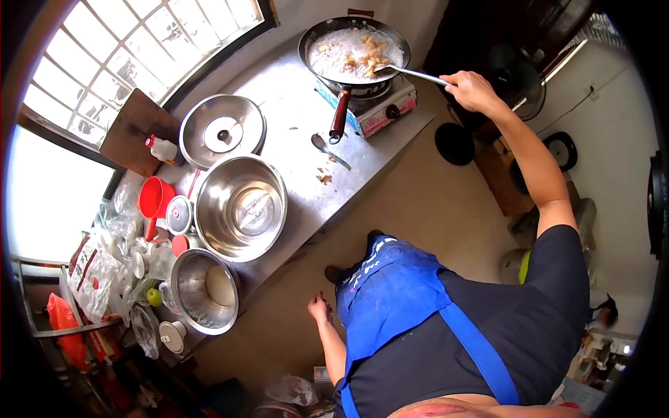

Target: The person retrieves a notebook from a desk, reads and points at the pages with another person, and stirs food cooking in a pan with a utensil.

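Note:
My right hand [471, 90] is closed around the end of a long-handled metal cooking utensil [418, 74]. The utensil's head dips into a wok [304, 58] of pale, foaming liquid with golden-brown pieces [369, 56] in it; with the head partly sunk, its exact kind cannot be made out. Under the wok stands a portable gas stove [387, 115], and the wok's dark red wooden handle [340, 113] points toward me. Low beside my blue apron [390, 292], away from the counter, hangs my left hand [320, 307] with its fingers curled and no object visible in them.
On the metal counter [300, 188] lie a spoon [330, 151] and brown crumbs [324, 179]. Farther left are a lid [223, 132], a large steel basin [240, 207], a smaller bowl [204, 291], a red dipper [156, 197] and plastic bags [104, 279]. A fan [519, 80] stands at right.

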The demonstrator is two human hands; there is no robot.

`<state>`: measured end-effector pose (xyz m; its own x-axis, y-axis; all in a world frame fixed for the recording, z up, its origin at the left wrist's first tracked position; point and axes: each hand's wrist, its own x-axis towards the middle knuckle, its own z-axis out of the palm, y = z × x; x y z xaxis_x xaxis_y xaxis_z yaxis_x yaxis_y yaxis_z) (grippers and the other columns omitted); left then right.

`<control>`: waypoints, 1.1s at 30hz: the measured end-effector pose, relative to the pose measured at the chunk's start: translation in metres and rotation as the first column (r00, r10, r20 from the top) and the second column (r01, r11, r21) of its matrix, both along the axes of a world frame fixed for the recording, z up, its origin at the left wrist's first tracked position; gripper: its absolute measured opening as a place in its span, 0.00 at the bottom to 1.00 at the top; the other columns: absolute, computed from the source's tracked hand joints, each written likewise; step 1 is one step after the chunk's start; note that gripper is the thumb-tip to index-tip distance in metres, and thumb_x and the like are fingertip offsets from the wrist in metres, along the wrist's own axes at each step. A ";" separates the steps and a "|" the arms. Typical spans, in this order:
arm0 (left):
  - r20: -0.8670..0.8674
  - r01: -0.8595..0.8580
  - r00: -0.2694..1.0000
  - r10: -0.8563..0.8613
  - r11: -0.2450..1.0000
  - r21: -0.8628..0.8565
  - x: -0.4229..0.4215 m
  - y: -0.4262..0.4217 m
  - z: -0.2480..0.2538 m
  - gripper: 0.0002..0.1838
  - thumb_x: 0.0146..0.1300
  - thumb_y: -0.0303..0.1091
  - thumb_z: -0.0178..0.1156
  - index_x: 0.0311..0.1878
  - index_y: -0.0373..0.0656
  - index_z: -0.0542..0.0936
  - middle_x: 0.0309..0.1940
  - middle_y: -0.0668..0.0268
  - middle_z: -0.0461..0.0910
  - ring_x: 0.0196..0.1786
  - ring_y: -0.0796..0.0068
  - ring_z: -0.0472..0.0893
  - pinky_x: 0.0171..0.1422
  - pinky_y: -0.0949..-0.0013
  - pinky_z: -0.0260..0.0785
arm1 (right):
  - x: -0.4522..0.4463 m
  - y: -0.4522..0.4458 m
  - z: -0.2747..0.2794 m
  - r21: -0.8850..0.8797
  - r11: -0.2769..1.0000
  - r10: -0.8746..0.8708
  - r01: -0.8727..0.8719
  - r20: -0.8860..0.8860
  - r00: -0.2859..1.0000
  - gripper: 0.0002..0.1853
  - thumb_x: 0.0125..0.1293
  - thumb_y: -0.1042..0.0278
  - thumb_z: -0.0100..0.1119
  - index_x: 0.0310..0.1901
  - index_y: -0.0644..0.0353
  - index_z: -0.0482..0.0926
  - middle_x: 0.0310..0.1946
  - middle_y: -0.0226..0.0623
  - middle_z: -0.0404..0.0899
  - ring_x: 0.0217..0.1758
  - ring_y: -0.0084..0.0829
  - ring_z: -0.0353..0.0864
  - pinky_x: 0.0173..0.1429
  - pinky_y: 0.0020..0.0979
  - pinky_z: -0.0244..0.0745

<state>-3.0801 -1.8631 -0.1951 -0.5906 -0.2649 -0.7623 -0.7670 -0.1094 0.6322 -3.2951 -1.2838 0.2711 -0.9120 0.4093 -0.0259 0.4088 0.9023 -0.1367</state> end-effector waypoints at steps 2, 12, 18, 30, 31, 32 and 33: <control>0.031 -0.012 0.999 0.012 1.000 -0.019 0.000 0.002 0.003 0.12 0.72 0.36 0.60 0.45 0.37 0.83 0.15 0.68 0.70 0.12 0.77 0.67 0.15 0.70 0.56 | -0.009 0.008 -0.017 -0.016 0.999 0.030 -0.030 -0.033 0.999 0.18 0.71 0.62 0.58 0.60 0.53 0.83 0.51 0.47 0.85 0.57 0.49 0.82 0.62 0.45 0.76; 0.036 0.004 0.999 -0.002 0.999 -0.047 -0.001 0.001 0.002 0.11 0.73 0.37 0.59 0.46 0.37 0.83 0.19 0.68 0.72 0.14 0.76 0.69 0.16 0.70 0.57 | -0.054 -0.013 -0.064 0.129 0.983 0.144 -0.127 -0.130 0.981 0.14 0.71 0.63 0.52 0.48 0.57 0.85 0.40 0.50 0.86 0.46 0.53 0.85 0.53 0.51 0.79; 0.022 -0.002 1.000 0.003 0.999 -0.037 -0.001 0.002 0.000 0.12 0.73 0.37 0.59 0.47 0.37 0.83 0.19 0.68 0.72 0.14 0.77 0.69 0.16 0.70 0.57 | -0.067 -0.001 -0.093 0.079 0.995 0.084 -0.068 -0.215 0.973 0.15 0.73 0.61 0.51 0.48 0.58 0.85 0.40 0.52 0.86 0.45 0.53 0.86 0.53 0.51 0.79; 0.055 0.019 0.998 -0.017 1.000 -0.025 0.000 -0.008 -0.001 0.12 0.72 0.35 0.58 0.48 0.35 0.83 0.17 0.68 0.72 0.13 0.77 0.68 0.15 0.70 0.56 | -0.020 0.035 -0.052 -0.501 0.865 -0.106 0.006 -0.171 0.980 0.18 0.70 0.63 0.62 0.59 0.60 0.83 0.39 0.38 0.87 0.40 0.28 0.82 0.48 0.30 0.75; 0.051 0.008 0.999 -0.007 1.000 -0.025 0.000 -0.009 -0.001 0.11 0.72 0.35 0.59 0.47 0.36 0.83 0.17 0.68 0.72 0.13 0.77 0.68 0.15 0.70 0.56 | -0.017 0.040 -0.046 -0.553 0.833 -0.113 0.003 -0.165 0.980 0.18 0.71 0.65 0.61 0.58 0.61 0.83 0.36 0.34 0.87 0.36 0.23 0.80 0.44 0.28 0.74; 0.044 -0.004 0.999 0.005 1.000 -0.022 0.000 -0.007 -0.001 0.11 0.72 0.35 0.59 0.46 0.36 0.83 0.18 0.68 0.72 0.13 0.77 0.69 0.15 0.70 0.56 | -0.011 0.032 -0.031 -0.592 0.805 -0.150 0.030 -0.155 0.976 0.17 0.72 0.68 0.60 0.59 0.63 0.83 0.32 0.29 0.84 0.32 0.18 0.74 0.39 0.26 0.70; 0.045 -0.009 0.999 0.010 1.000 -0.018 0.000 -0.005 -0.002 0.11 0.72 0.35 0.59 0.46 0.36 0.83 0.18 0.68 0.72 0.13 0.77 0.69 0.15 0.70 0.56 | -0.009 0.030 -0.022 -0.588 0.808 -0.145 0.026 -0.156 0.977 0.17 0.72 0.68 0.60 0.59 0.63 0.83 0.32 0.29 0.84 0.32 0.18 0.74 0.39 0.26 0.70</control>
<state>-3.0801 -1.8685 -0.1975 -0.5531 -0.2837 -0.7833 -0.7938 -0.1061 0.5989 -3.3038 -1.2538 0.2490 -0.8861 0.4479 -0.1196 0.3941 0.5920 -0.7030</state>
